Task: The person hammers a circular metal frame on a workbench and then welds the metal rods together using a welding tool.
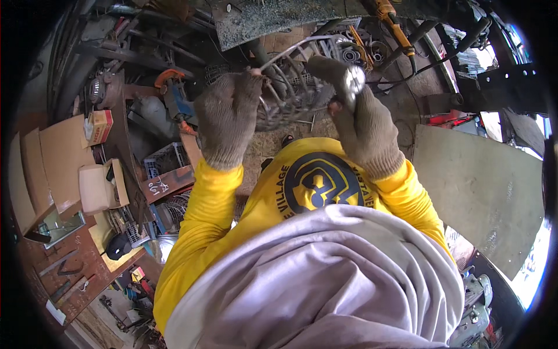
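My left hand [229, 116], in a brown knit glove with bare fingertips, closes on the left side of a welded metal rod frame [293, 49]. Thin bars curve across this frame, and its lower part is smeared by motion. At the frame's right side, my right hand [371, 128] wears the same kind of glove. Its fingers wrap round a shiny, round-ended metal piece [353, 80], which catches bright light. What kind of thing it is I cannot make out. Both hands are raised in front of my body.
A rough-topped bench [273, 23] stands ahead, with an orange power tool [395, 29] and its cable at right. On the left are a blue clamp-like tool [179, 102], a plastic crate [165, 160], and an open cardboard box [103, 186]. A large flat sheet [476, 192] leans at right.
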Motion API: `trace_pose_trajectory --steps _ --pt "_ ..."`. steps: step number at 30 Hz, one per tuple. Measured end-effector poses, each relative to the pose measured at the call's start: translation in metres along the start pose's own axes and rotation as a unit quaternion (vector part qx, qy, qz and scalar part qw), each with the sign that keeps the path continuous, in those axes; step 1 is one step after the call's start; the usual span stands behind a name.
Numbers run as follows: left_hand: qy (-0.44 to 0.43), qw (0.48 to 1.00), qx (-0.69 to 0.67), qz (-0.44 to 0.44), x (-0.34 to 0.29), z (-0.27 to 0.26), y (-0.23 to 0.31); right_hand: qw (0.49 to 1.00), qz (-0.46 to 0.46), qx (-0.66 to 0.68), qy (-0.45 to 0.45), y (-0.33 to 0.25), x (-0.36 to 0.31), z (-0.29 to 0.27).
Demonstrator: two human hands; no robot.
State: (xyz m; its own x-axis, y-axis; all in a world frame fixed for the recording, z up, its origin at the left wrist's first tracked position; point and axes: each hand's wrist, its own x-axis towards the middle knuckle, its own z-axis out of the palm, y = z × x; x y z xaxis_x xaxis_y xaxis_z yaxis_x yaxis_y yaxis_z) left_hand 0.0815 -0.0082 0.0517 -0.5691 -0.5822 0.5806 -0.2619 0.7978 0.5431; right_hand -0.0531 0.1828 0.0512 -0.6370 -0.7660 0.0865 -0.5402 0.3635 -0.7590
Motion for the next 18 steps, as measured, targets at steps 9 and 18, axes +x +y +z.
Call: trace_pose_trajectory --steps 9,18 --pt "0.044 0.999 -0.015 0.006 -0.001 -0.004 -0.006 0.986 -0.003 0.152 0.062 0.03 -0.012 0.008" --pt "-0.009 0.985 0.093 0.142 -0.019 -0.009 -0.034 0.908 0.122 0.386 0.106 0.081 -0.014 0.003"
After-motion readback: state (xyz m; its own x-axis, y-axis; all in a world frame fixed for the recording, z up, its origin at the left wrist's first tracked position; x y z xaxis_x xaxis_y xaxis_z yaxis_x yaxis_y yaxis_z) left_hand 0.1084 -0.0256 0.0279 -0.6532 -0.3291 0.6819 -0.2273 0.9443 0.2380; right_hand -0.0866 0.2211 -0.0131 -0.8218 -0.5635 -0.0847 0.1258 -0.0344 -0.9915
